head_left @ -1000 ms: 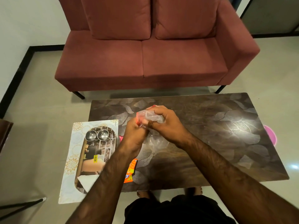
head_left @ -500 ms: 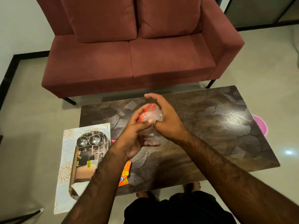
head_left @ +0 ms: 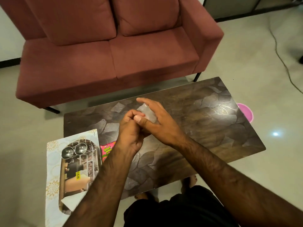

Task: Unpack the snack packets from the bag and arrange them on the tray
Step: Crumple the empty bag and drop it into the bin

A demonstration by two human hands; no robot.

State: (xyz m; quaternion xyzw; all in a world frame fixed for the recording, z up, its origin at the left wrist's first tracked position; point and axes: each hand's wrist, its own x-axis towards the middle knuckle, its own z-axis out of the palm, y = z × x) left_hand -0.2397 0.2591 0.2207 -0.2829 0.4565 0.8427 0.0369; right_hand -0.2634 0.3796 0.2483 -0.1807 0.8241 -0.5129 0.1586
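My two hands meet over the middle of the dark table (head_left: pixel 205 115). A crumpled clear plastic bag (head_left: pixel 147 112) is bunched between them. My left hand (head_left: pixel 131 130) is curled into a fist on its lower part. My right hand (head_left: pixel 159 122) lies over the bag with its fingers spread and its thumb pressing against my left fingers. A pink snack packet (head_left: pixel 106 150) lies on the table beside my left wrist, partly hidden by my forearm. The flat tray (head_left: pixel 54 161), pale-bordered and printed with a picture, overhangs the table's left end.
A red two-seat sofa (head_left: pixel 106 59) stands just beyond the table's far edge. A pink round object (head_left: pixel 246 111) sits on the floor off the table's right end. A cable (head_left: pixel 282 59) runs across the floor at right. My feet (head_left: pixel 190 181) show under the near edge.
My hands have squeezed the bag smaller and lower toward the table; the red piece seen in it earlier no longer shows. The orange packet is now hidden behind my left forearm.
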